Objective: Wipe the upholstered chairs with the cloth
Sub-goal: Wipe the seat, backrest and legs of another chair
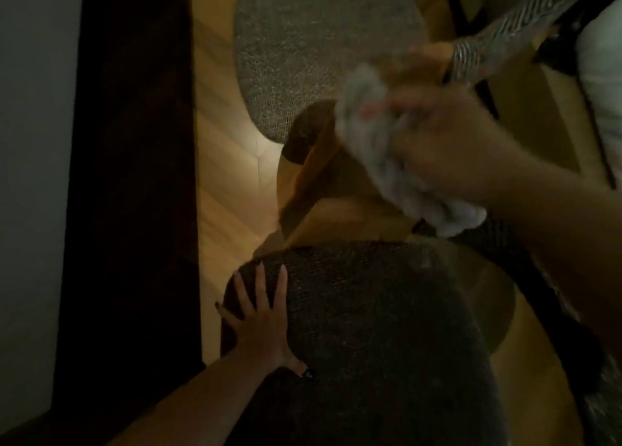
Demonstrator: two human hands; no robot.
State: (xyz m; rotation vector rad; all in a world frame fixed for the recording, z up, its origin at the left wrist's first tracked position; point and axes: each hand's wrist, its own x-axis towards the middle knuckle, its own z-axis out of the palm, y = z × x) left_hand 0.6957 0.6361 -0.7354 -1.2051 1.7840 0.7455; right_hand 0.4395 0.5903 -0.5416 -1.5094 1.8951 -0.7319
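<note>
Cloth bunched in right hand, blurred; left hand flat, fingers spread, on chair back.

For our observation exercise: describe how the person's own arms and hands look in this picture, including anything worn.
Both forearms are bare, with no sleeves, watch or bracelets showing. The left hand has long nails in dark polish. The right hand is motion-blurred, so its nails and any rings cannot be made out.

Pale grey cloth, dark brown chair
</note>
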